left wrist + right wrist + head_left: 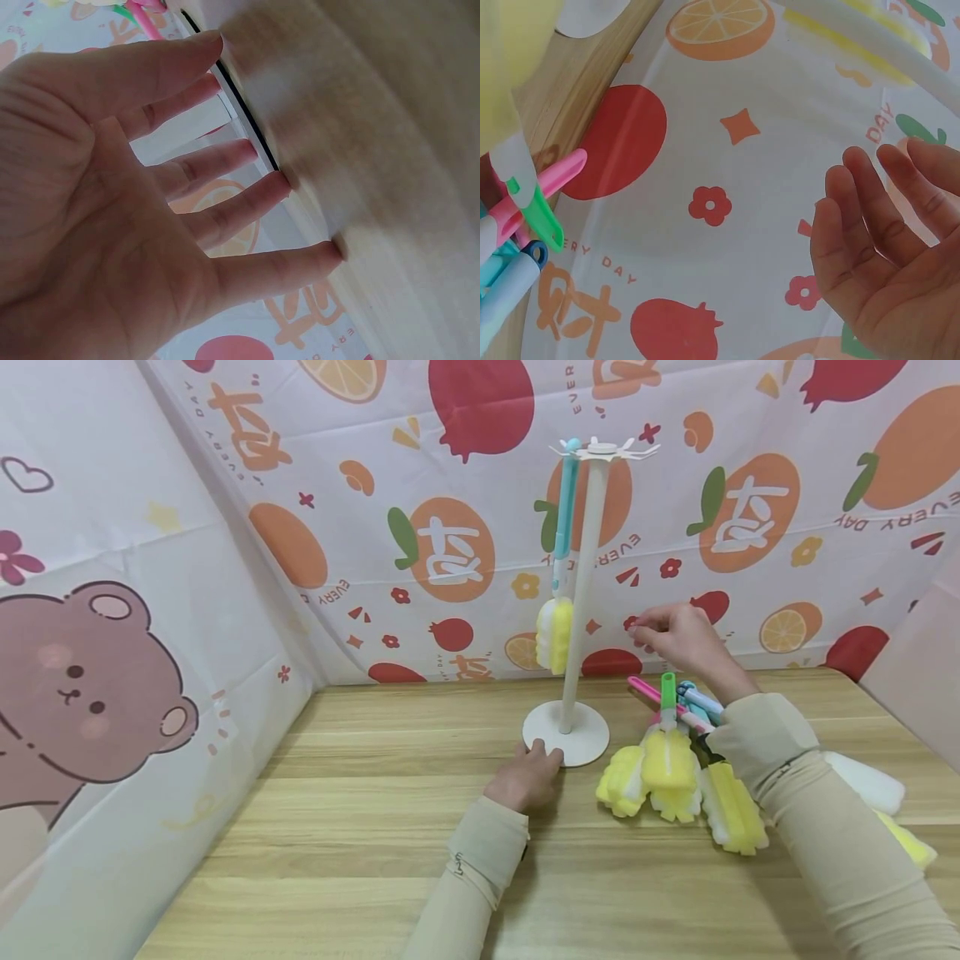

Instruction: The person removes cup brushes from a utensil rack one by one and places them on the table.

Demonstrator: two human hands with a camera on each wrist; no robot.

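Observation:
A white stand point(590, 560) with a round base and a crown of hooks stands upright on the wooden table. From one hook hangs a sponge brush point(566, 518) with a blue handle and a yellow-and-white head. My left hand point(528, 777) touches the near edge of the base; in the left wrist view its fingers point(240, 214) are spread. To the right of the pole, my right hand point(686, 639) is raised in the air and holds nothing, its fingers point(881, 210) loosely bent. Below it lies a pile of sponge brushes point(670, 762) with pink, green and blue handles.
Beyond my right forearm, a white item point(866, 783) and another yellow sponge head point(907, 842) are partly hidden by the sleeve. A fruit-printed cloth point(480, 477) hangs behind the wooden table point(360, 827), and a bear-printed cloth point(247, 635) hangs at the left.

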